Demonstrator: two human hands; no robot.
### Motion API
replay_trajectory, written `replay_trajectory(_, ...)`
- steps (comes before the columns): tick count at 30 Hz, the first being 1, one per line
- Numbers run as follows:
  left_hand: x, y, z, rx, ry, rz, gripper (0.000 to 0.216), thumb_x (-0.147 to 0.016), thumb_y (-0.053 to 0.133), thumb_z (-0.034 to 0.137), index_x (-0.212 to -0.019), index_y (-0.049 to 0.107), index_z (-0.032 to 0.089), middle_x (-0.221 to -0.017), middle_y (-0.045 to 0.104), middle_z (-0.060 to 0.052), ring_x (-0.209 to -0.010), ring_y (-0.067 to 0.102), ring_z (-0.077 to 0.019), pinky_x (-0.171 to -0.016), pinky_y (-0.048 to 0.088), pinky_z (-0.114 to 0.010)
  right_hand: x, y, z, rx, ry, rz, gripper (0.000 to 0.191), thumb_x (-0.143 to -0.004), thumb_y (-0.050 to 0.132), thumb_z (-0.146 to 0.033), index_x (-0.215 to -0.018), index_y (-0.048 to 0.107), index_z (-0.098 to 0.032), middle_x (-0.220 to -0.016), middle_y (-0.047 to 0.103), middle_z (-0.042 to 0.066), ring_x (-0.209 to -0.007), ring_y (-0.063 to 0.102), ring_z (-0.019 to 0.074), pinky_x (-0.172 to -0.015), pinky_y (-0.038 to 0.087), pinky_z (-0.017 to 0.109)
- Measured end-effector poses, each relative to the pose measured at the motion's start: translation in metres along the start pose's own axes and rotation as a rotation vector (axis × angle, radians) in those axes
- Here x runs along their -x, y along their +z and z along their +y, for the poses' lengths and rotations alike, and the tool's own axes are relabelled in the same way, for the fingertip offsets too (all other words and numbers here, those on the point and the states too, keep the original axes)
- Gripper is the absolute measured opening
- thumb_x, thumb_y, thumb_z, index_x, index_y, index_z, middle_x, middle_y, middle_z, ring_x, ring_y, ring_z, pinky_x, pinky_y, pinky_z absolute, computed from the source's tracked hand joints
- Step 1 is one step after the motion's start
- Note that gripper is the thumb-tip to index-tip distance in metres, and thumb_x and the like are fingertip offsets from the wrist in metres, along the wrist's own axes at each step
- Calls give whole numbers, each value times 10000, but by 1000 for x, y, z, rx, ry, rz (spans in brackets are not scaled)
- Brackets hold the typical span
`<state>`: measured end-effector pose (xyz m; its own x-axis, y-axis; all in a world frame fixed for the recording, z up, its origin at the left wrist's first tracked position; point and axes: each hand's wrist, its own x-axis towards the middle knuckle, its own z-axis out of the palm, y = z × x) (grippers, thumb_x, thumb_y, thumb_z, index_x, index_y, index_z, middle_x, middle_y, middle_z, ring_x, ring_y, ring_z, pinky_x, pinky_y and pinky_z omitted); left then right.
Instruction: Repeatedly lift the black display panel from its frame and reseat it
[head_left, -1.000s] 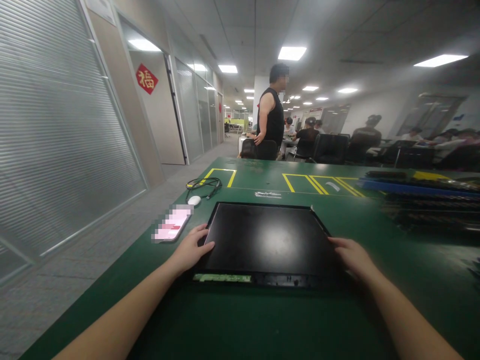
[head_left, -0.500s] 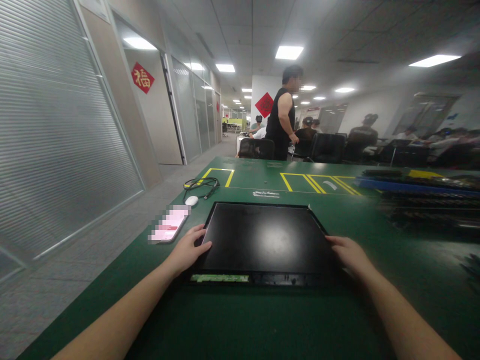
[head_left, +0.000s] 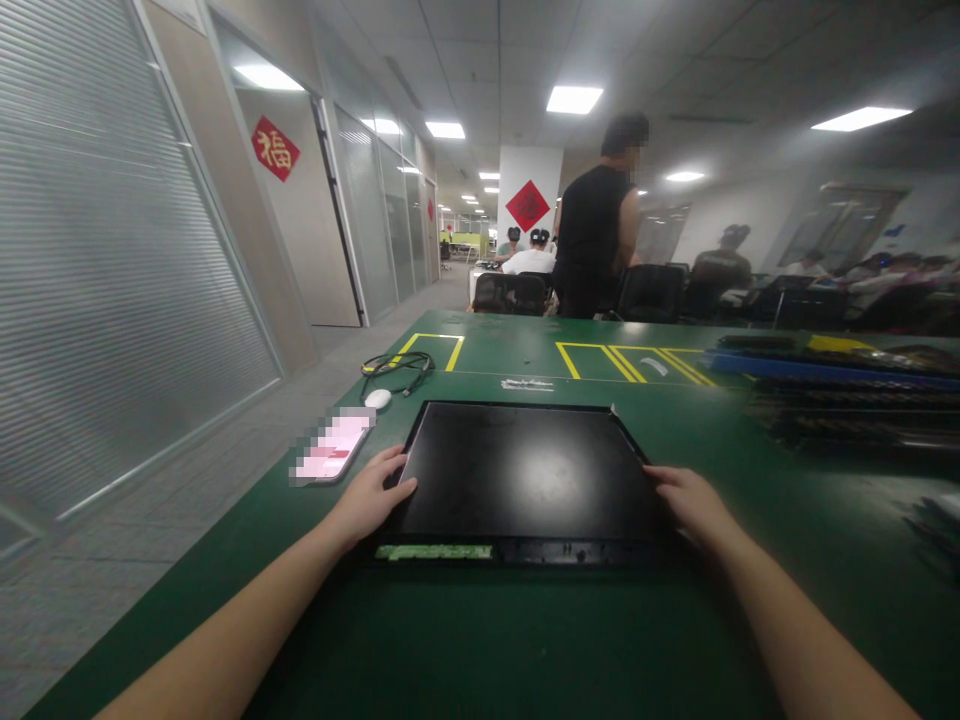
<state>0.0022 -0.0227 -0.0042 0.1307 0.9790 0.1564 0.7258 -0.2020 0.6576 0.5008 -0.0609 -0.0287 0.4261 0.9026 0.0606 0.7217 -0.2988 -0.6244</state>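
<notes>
A flat black screen panel (head_left: 525, 468) lies on the green table (head_left: 480, 640), with a thin green circuit strip (head_left: 433, 551) along its near edge. My left hand (head_left: 367, 500) rests on the panel's left edge, thumb on top and fingers curled at the side. My right hand (head_left: 694, 505) lies against the right edge, fingers stretched along it. Both hands grip the panel by its sides.
A phone (head_left: 330, 455) lies left of the panel, with a white mouse (head_left: 377, 399) and a coiled black cable (head_left: 397, 365) behind it. Stacked dark trays (head_left: 847, 405) fill the right side. Yellow tape boxes mark the far table. A person in black (head_left: 596, 240) stands beyond it, others sit behind.
My hands and the panel have stayed as they were. The standing person has walked to the right and turned away. My view has shifted slightly.
</notes>
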Motion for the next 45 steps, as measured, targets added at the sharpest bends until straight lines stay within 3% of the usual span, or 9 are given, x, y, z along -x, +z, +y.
replay_trajectory(4,0,2,0,-4,18,-5,510,-787,580,450,-1192,680,157,-1501,492,-158,-1360,473,-353,-1130,364,-484,1,1,1,-69,19,-19,479,-704,526,-158,-1112,770,-220,-1070,732,97,-953,674,253,-776,532,330)
replay_trajectory(9,3,8,1,10,115,42,601,-797,597,379,-1362,511,193,-1484,474,-160,-1384,436,-323,-1132,352,-499,2,1,-1,-61,26,-47,482,-713,522,-172,-1128,760,-221,-965,747,88,-899,674,241,-714,527,311)
replay_trajectory(14,5,-3,5,-97,135,-72,519,-829,570,439,-1277,594,177,-1507,415,-186,-1396,409,-355,-1146,313,-522,-1,1,2,-79,10,-52,470,-704,540,-174,-1115,763,-218,-981,749,88,-900,674,238,-713,527,306)
replay_trajectory(19,3,-23,7,-179,213,49,621,-835,569,444,-1376,509,144,-1530,384,-193,-1436,337,-346,-1171,264,-509,-1,0,2,-87,48,-68,485,-696,554,-175,-1137,754,-210,-992,745,92,-881,681,237,-717,530,310)
replay_trajectory(23,0,-29,3,-224,191,73,541,-880,504,460,-1316,583,149,-1499,439,-177,-1413,375,-344,-1159,288,-511,0,-1,1,-74,68,-80,503,-700,548,-178,-1162,745,-201,-966,744,92,-832,679,231,-685,525,308)
replay_trajectory(28,2,-26,4,-286,197,-54,505,-897,482,471,-1235,676,151,-1463,504,-194,-1351,457,-363,-1120,336,-538,-1,-1,3,-108,49,-75,482,-691,554,-184,-1127,758,-214,-944,744,81,-817,676,232,-678,529,314)
replay_trajectory(32,9,-29,12,-231,280,-148,531,-821,623,532,-1254,681,231,-1506,484,-146,-1374,431,-369,-1121,335,-543,-2,0,6,-114,42,-73,476,-694,561,-186,-1126,758,-215,-981,746,90,-835,679,237,-683,532,317)
replay_trajectory(37,15,-32,18,-130,392,-294,572,-712,771,486,-1252,683,319,-1514,492,-87,-1388,425,-347,-1122,354,-513,-2,1,7,-101,41,-71,503,-702,541,-177,-1163,741,-202,-1004,748,96,-866,681,238,-703,539,318)
replay_trajectory(45,16,-35,22,-116,342,-367,594,-697,790,429,-1272,670,334,-1528,475,-75,-1383,435,-357,-1103,380,-515,-1,1,4,-87,42,-86,509,-717,509,-166,-1171,738,-201,-1016,745,88,-892,680,231,-699,528,295)
